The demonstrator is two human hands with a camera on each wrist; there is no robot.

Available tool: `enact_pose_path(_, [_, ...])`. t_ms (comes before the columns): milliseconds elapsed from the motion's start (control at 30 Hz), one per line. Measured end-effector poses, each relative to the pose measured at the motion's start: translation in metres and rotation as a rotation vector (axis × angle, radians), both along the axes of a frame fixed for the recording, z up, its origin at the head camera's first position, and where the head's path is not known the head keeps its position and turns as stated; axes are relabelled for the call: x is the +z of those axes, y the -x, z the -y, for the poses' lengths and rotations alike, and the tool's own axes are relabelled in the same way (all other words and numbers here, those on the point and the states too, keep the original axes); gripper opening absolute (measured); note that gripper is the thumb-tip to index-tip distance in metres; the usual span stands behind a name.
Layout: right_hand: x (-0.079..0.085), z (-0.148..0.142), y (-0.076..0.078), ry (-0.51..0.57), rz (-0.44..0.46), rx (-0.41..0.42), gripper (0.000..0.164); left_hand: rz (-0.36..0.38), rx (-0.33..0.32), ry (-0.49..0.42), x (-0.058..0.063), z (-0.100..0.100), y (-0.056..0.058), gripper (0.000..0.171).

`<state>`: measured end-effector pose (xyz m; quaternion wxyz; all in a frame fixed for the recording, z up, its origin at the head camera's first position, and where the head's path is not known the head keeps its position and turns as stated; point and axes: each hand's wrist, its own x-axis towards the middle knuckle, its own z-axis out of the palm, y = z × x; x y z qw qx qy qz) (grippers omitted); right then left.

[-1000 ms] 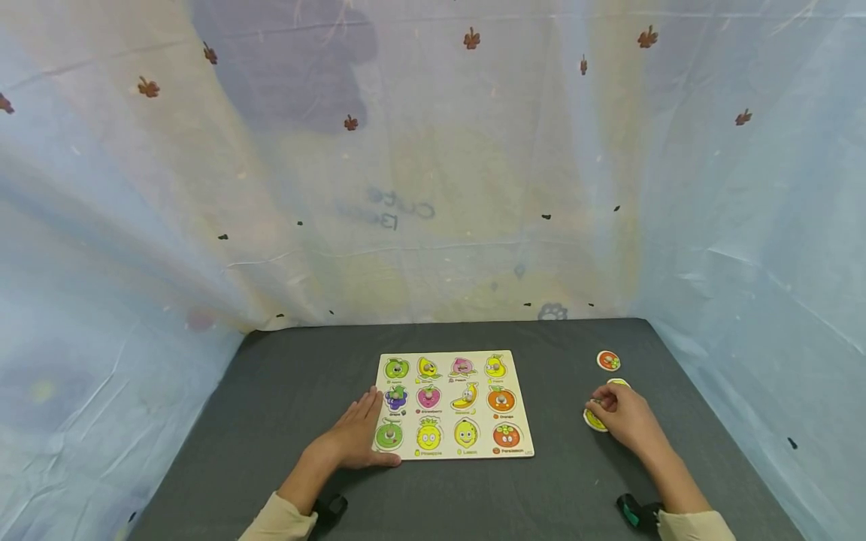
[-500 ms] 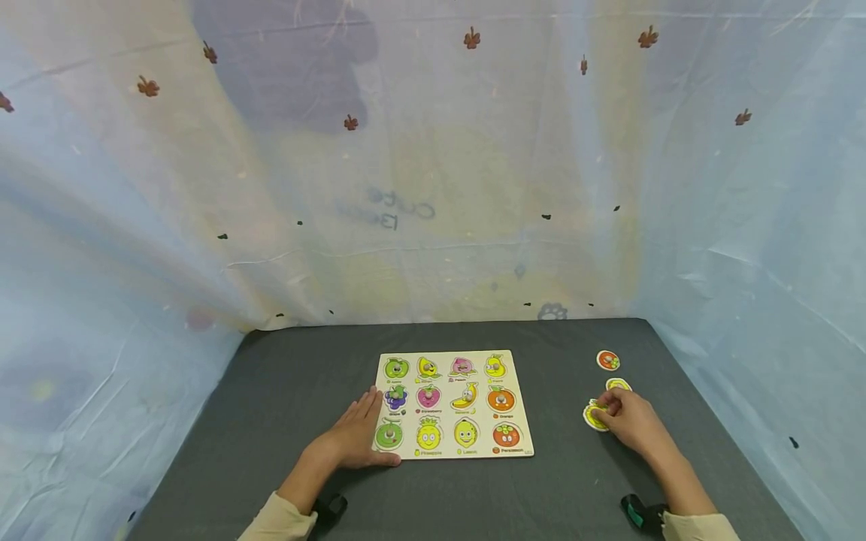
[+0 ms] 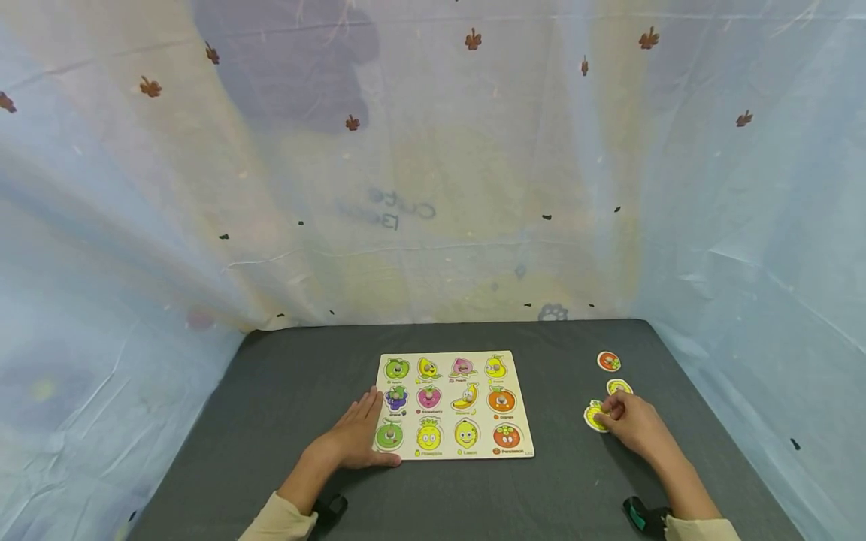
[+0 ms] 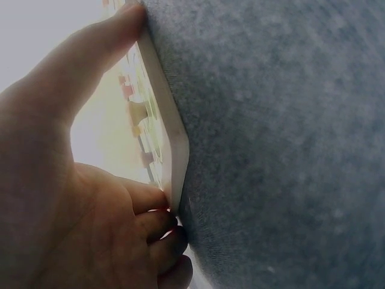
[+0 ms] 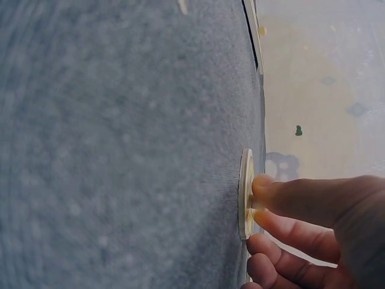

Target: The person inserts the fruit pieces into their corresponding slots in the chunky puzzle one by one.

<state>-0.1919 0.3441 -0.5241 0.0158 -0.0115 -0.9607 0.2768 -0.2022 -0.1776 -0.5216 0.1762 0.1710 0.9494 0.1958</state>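
In the head view, a wooden fruit peg puzzle board (image 3: 446, 456) lies on the dark cloth, with knobbed pieces in its upper rows. My left hand (image 3: 352, 432) rests at its left side, fingers straight along that edge and thumb on the near corner. The left wrist view shows the thumb (image 4: 90, 57) and fingertips against the board's rim (image 4: 174, 147). To the right, my right hand (image 3: 639, 427) pinches the knob of a yellow pineapple puzzle piece (image 3: 592, 418). Thumb and forefinger meet at that knob in the right wrist view, the piece (image 5: 243, 195) seen edge-on, close over the cloth.
A yellow round piece (image 3: 619, 386) lies just behind the right hand, partly covered by it. Further back is a red-orange piece (image 3: 609, 361). The dark table cloth (image 3: 304, 376) reaches to pale printed curtains (image 3: 433, 188) at the back and sides.
The right hand has shifted slightly right over the pineapple piece, uncovering more of it and of the yellow piece behind. The left hand and board stay put.
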Motion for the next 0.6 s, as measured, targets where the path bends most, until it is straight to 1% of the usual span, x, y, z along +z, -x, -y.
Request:
enact_pose_path(300, [0.0009,-0.0004,0.0004,-0.004,0.008,0.007,0.022,-0.01,0.013,0.013,-0.0015,0.0003,-0.0004,0.129])
enact_pose_path(400, [0.0003,-0.0009,0.0009,-0.001,0.014,0.006,0.022,-0.01,0.011,-0.004,0.0,0.0001,-0.0009,0.13])
enact_pose_path(600, [-0.0034,0.0023,0.0036,0.008,-0.016,0.017,0.019,0.001,-0.002,-0.024,-0.0029,0.0016,0.0005,0.134])
